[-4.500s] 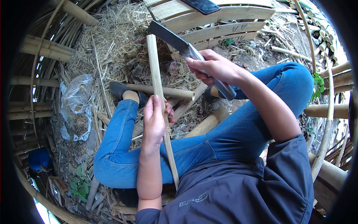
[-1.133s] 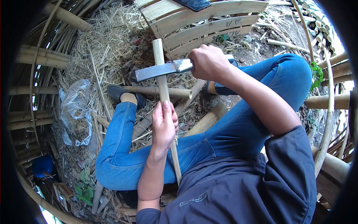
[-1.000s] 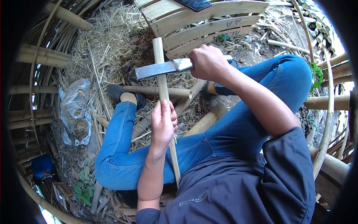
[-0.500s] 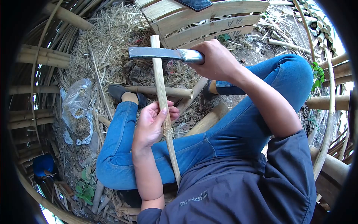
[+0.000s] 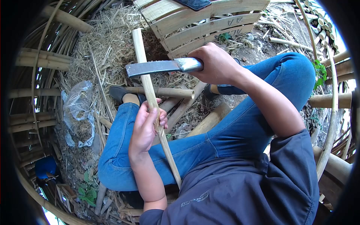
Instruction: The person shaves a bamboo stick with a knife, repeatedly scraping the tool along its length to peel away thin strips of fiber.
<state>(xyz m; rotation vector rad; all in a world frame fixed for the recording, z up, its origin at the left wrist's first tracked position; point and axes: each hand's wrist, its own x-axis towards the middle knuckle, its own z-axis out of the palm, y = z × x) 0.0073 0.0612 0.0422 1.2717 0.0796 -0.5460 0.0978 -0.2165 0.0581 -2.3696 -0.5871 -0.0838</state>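
My right hand (image 5: 216,64) is closed around the metal-looking handle of a broad-bladed knife (image 5: 154,68). Its blade lies across a pale wooden stick (image 5: 148,87), overlapping it in this view above my left hand. My left hand (image 5: 144,126) grips the stick near its middle, thumb on top and fingers curled round behind it. The stick slants from the upper left down over my jeans (image 5: 187,148), its lower end at the front of my dark shirt (image 5: 240,187).
A slatted wooden crate (image 5: 210,23) stands ahead with a phone (image 5: 193,3) on top. Bamboo pieces (image 5: 170,92) and straw (image 5: 108,41) cover the ground between and beyond my feet. A clear plastic bag (image 5: 78,105) lies left. Bamboo poles (image 5: 330,103) frame the right side.
The knife has moved down along the stick, toward my left hand. The stick's upper end has swung left, and my left hand has shifted slightly left with it.
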